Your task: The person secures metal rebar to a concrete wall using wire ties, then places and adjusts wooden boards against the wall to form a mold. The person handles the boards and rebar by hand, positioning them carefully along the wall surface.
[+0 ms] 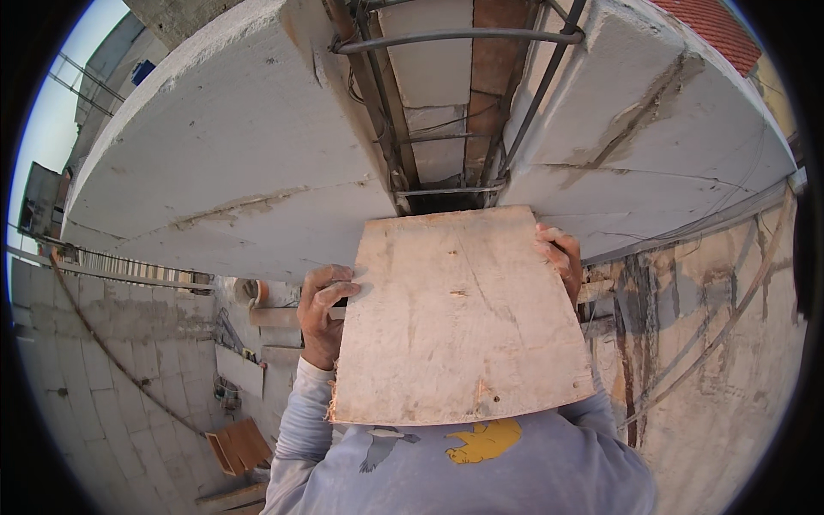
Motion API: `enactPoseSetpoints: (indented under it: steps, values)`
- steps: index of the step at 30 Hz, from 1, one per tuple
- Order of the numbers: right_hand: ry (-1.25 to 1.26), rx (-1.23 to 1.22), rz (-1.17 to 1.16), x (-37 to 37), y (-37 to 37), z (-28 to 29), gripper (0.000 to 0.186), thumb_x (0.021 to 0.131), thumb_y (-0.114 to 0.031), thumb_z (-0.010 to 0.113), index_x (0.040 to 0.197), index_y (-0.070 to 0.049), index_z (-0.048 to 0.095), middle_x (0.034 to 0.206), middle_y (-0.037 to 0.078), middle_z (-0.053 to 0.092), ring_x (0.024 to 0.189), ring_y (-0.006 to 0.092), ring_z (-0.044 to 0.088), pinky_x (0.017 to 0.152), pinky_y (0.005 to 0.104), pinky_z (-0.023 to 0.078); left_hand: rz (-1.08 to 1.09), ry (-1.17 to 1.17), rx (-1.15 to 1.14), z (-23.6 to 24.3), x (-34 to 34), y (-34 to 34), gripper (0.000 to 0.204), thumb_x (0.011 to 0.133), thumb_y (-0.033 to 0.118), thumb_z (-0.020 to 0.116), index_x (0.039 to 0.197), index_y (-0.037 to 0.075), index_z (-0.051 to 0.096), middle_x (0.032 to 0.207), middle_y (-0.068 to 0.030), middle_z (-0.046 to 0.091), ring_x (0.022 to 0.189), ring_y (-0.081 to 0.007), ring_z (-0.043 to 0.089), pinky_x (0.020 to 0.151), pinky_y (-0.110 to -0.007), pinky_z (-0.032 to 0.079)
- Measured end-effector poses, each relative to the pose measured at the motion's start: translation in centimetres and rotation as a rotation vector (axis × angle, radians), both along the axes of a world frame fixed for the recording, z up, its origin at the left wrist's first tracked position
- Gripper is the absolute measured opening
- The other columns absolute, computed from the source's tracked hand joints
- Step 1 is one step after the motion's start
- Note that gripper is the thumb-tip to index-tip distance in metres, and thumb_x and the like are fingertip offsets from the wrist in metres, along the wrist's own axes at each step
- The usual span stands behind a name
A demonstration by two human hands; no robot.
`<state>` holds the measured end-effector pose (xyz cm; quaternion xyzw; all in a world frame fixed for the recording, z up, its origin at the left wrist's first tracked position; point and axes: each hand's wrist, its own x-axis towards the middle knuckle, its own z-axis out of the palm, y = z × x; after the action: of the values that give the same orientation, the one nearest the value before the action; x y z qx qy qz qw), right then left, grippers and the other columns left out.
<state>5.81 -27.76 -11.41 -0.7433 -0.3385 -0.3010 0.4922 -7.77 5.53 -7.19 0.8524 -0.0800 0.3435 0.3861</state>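
Note:
A pale, worn wooden board [459, 318] is held up in front of my chest, its far edge by the gap between two white wall sections. My left hand [324, 311] grips the board's left edge, fingers curled at its side. On the opposite edge, my right hand [562, 257] is closed with its fingertips over the border; the rest of that hand is partly hidden behind the board. Inside the gap, a cage of steel reinforcing bars [455, 36] stands between the walls, with brownish boards behind it.
The left white wall [232, 146] and right white wall [635, 129] flank the gap, both cracked along joints. Below on the left lie a brown wooden piece [238, 446] and a long hose or cable [116, 356] along a block surface. Stained plaster [687, 343] shows at right.

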Motion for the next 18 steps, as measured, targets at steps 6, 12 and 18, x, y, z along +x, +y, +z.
enactPoseSetpoints:
  steps: [6, 12, 18]
  values:
    - [-0.030, -0.099, 0.024, 0.5, -0.6, 1.1, 0.032, 0.088, -0.018, 0.074, 0.117, -0.008, 0.064, 0.111, 0.014, 0.066, 0.107, 0.0354, 0.068, 0.088, 0.0437, 0.059, -0.237, 0.066, 0.200, 3.6, 2.0, 0.1, 0.039, 0.076, 0.028, 0.085, 0.110, 0.013, 0.073, 0.118, -0.0098, 0.071, 0.113, -0.0333, 0.068, 0.104, -0.050, 0.052]
    - [0.069, -0.109, 0.103, 1.6, -0.6, 4.2, 0.043, 0.086, -0.019, 0.077, 0.125, -0.010, 0.063, 0.114, 0.012, 0.065, 0.109, 0.0343, 0.066, 0.089, 0.0451, 0.057, -0.515, 0.199, -0.090, 5.1, 5.1, 1.1, 0.035, 0.085, 0.030, 0.079, 0.112, 0.008, 0.073, 0.116, -0.0109, 0.074, 0.115, -0.0293, 0.070, 0.104, -0.047, 0.053]
    - [0.251, -0.109, -0.170, 2.1, 2.1, 7.1, 0.043, 0.087, -0.012, 0.081, 0.125, -0.003, 0.064, 0.114, 0.015, 0.062, 0.101, 0.0338, 0.064, 0.085, 0.0430, 0.053, -0.116, 0.378, -0.338, 6.8, 7.6, 0.1, 0.046, 0.089, 0.012, 0.083, 0.120, -0.005, 0.054, 0.113, -0.0181, 0.070, 0.104, -0.0232, 0.070, 0.090, -0.037, 0.059]
